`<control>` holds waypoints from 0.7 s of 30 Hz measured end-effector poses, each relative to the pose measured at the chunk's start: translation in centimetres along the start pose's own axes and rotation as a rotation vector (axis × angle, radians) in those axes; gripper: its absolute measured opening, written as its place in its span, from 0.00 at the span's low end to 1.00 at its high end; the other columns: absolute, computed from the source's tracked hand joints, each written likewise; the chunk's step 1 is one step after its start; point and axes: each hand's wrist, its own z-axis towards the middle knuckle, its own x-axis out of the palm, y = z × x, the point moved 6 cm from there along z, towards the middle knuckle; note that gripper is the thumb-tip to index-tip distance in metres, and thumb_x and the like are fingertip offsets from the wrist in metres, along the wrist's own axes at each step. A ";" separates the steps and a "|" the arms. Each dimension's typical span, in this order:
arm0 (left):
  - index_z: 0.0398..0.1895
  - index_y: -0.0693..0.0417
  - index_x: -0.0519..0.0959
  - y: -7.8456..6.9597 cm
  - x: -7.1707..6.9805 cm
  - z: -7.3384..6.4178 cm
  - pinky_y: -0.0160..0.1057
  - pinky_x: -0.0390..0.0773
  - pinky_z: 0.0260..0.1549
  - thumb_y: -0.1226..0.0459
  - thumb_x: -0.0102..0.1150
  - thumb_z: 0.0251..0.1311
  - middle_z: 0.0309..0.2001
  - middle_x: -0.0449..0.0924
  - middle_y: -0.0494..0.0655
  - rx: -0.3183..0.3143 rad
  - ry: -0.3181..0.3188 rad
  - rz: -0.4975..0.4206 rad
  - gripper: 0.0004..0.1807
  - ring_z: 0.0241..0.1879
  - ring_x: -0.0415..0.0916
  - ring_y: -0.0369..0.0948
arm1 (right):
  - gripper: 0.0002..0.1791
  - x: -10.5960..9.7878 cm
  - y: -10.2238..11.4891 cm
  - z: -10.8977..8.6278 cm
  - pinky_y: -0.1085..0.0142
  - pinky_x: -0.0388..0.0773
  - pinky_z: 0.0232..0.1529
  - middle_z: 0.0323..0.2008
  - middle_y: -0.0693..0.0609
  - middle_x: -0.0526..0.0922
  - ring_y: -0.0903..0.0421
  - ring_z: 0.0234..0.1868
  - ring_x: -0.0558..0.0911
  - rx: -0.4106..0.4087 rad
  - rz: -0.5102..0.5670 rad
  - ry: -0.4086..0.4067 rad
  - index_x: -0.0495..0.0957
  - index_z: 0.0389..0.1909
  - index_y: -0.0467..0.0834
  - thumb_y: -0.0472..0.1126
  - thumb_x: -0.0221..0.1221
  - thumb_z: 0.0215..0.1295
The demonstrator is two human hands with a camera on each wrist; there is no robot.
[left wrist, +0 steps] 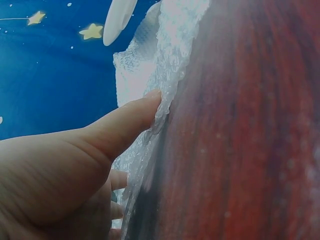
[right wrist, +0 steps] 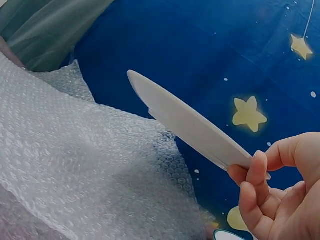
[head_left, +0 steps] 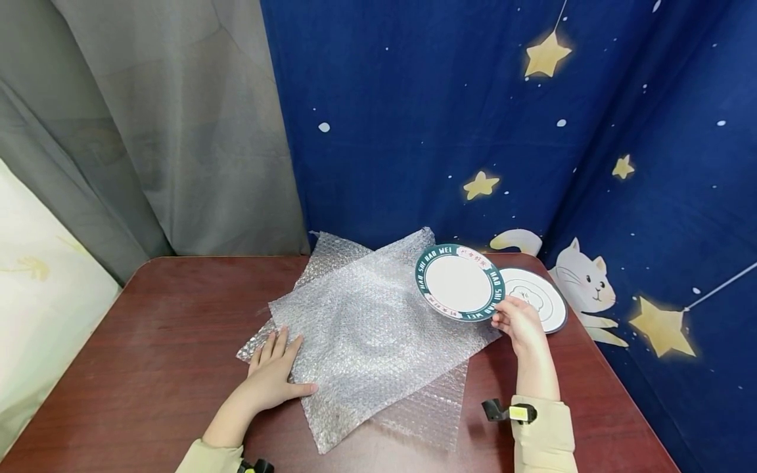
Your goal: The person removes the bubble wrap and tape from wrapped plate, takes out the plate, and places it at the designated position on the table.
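Note:
My right hand (head_left: 518, 322) pinches the rim of a white plate (head_left: 458, 282) with a dark green lettered border. In the right wrist view this plate (right wrist: 185, 125) shows edge-on and tilted, raised above the bubble wrap (right wrist: 90, 155). My left hand (head_left: 271, 376) lies with fingers spread on the left edge of the bubble wrap sheets (head_left: 378, 335), which overlap crosswise on the table. From the left wrist, its thumb (left wrist: 125, 120) is seen extended against the wrap's edge (left wrist: 172, 65).
A second white plate (head_left: 552, 309) with a thin dark rim lies at the table's right edge, partly behind the held plate and right hand. The reddish-brown wooden table (head_left: 154, 341) backs onto a blue star-patterned curtain (head_left: 402, 131) and a grey curtain (head_left: 195, 131).

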 end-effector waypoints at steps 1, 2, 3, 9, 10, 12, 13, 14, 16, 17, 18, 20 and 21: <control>0.71 0.67 0.56 0.0 0.0 0.0 0.69 0.38 0.60 0.38 0.67 0.45 0.71 0.39 0.73 0.001 0.000 0.001 0.59 0.69 0.35 0.67 | 0.09 -0.1 0.0 0.0 0.72 0.76 0.27 0.19 0.56 0.75 0.64 0.20 0.74 0.002 0.000 -0.004 0.66 0.45 0.31 0.28 0.48 0.65; 0.71 0.67 0.56 0.0 0.0 0.0 0.69 0.38 0.60 0.37 0.67 0.45 0.71 0.40 0.73 0.001 -0.001 0.001 0.59 0.69 0.35 0.67 | 0.10 -0.2 0.1 0.0 0.73 0.75 0.27 0.19 0.56 0.75 0.64 0.20 0.74 0.004 0.002 -0.009 0.65 0.46 0.31 0.28 0.48 0.65; 0.71 0.67 0.56 0.0 0.0 0.0 0.69 0.38 0.60 0.37 0.67 0.45 0.71 0.40 0.73 0.002 -0.002 0.001 0.59 0.69 0.35 0.67 | 0.11 -0.3 0.1 -0.1 0.73 0.75 0.26 0.19 0.57 0.75 0.64 0.20 0.74 0.006 0.003 -0.014 0.65 0.47 0.31 0.28 0.48 0.65; 0.71 0.66 0.56 0.0 0.0 0.0 0.69 0.39 0.60 0.37 0.67 0.45 0.71 0.40 0.73 0.006 -0.005 0.001 0.59 0.69 0.35 0.67 | 0.12 -0.9 0.1 -0.1 0.74 0.74 0.25 0.19 0.57 0.75 0.64 0.20 0.74 0.015 0.012 -0.040 0.65 0.49 0.31 0.28 0.48 0.65; 0.71 0.66 0.56 0.0 0.0 0.0 0.69 0.39 0.60 0.37 0.67 0.45 0.71 0.40 0.73 0.006 -0.004 0.000 0.59 0.69 0.35 0.67 | 0.11 -1.0 0.2 -0.1 0.74 0.74 0.25 0.20 0.57 0.75 0.64 0.20 0.74 0.014 0.014 -0.043 0.65 0.48 0.31 0.28 0.48 0.65; 0.71 0.66 0.56 0.0 0.0 0.0 0.69 0.39 0.60 0.37 0.67 0.45 0.71 0.39 0.73 0.005 -0.002 -0.001 0.59 0.69 0.35 0.67 | 0.10 -1.2 0.2 -0.1 0.74 0.74 0.25 0.20 0.57 0.75 0.64 0.20 0.74 0.012 0.021 -0.049 0.66 0.46 0.32 0.28 0.48 0.65; 0.71 0.66 0.56 0.0 0.0 0.0 0.69 0.39 0.60 0.37 0.67 0.45 0.71 0.39 0.73 0.004 -0.001 -0.001 0.59 0.69 0.35 0.67 | 0.08 -1.3 0.2 -0.1 0.73 0.74 0.25 0.20 0.57 0.75 0.64 0.20 0.74 0.010 0.026 -0.051 0.66 0.45 0.32 0.28 0.48 0.65; 0.71 0.66 0.56 0.1 0.0 0.0 0.69 0.39 0.59 0.37 0.67 0.45 0.71 0.40 0.73 0.003 0.000 -0.001 0.59 0.69 0.35 0.67 | 0.07 -1.4 0.2 0.0 0.73 0.74 0.25 0.20 0.57 0.75 0.64 0.20 0.75 0.009 0.035 -0.055 0.67 0.43 0.33 0.28 0.48 0.65; 0.71 0.66 0.56 0.1 0.0 0.1 0.69 0.39 0.59 0.37 0.67 0.45 0.71 0.40 0.73 0.002 0.001 0.001 0.59 0.69 0.35 0.67 | 0.04 -1.7 0.2 0.0 0.73 0.74 0.25 0.19 0.56 0.75 0.63 0.20 0.75 0.008 0.055 -0.063 0.68 0.39 0.35 0.27 0.49 0.65; 0.71 0.66 0.56 0.1 0.0 0.1 0.69 0.39 0.59 0.37 0.67 0.45 0.71 0.40 0.73 0.002 0.001 0.002 0.59 0.69 0.35 0.67 | 0.03 -1.8 0.2 0.0 0.73 0.74 0.25 0.19 0.56 0.75 0.63 0.19 0.75 0.009 0.066 -0.069 0.69 0.37 0.36 0.27 0.49 0.65; 0.71 0.66 0.56 0.1 0.0 0.1 0.69 0.39 0.59 0.37 0.67 0.45 0.71 0.40 0.73 0.001 0.002 0.001 0.59 0.69 0.35 0.67 | 0.04 -2.0 0.2 0.0 0.73 0.74 0.24 0.18 0.55 0.75 0.63 0.19 0.75 0.009 0.077 -0.076 0.70 0.35 0.37 0.27 0.49 0.64; 0.71 0.67 0.56 0.0 0.0 0.0 0.69 0.39 0.59 0.38 0.67 0.45 0.71 0.40 0.73 0.002 0.001 0.000 0.59 0.69 0.35 0.67 | 0.05 -2.3 0.2 0.0 0.73 0.74 0.24 0.17 0.55 0.75 0.63 0.19 0.75 0.008 0.094 -0.092 0.71 0.32 0.38 0.26 0.48 0.64; 0.71 0.67 0.56 0.0 0.0 0.0 0.69 0.39 0.59 0.38 0.67 0.45 0.71 0.40 0.73 0.002 0.001 -0.001 0.59 0.69 0.35 0.67 | 0.07 -2.4 0.2 0.0 0.73 0.74 0.24 0.17 0.54 0.75 0.63 0.19 0.75 0.008 0.102 -0.099 0.71 0.31 0.39 0.26 0.48 0.64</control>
